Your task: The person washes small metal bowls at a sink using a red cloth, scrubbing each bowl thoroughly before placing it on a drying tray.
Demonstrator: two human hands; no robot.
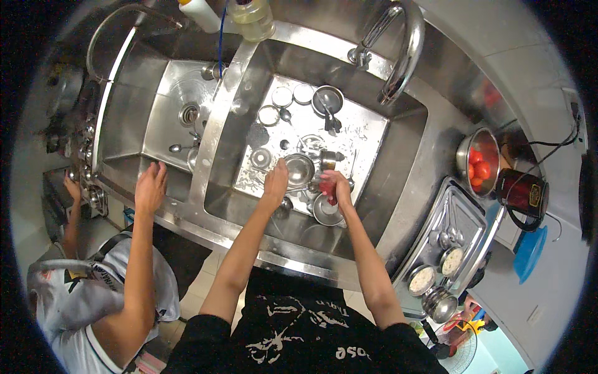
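My left hand [275, 181] grips the near rim of a small steel bowl [301, 167] inside the right sink basin [398, 156]. My right hand [335, 186] is closed on a red scrubbing sponge [326, 187] just right of that bowl. A second steel bowl [326, 212] sits under my right wrist. Several round lids, small dishes and spoons lie farther back on the wet basin floor.
A curved faucet [405, 47] arches over the basin's back right. On the right counter sit a steel tray of dishes [445, 246], a bowl of tomatoes [478, 163] and a dark kettle [522, 194]. Another person's hand [151, 187] rests on the left basin's [134, 134] front edge.
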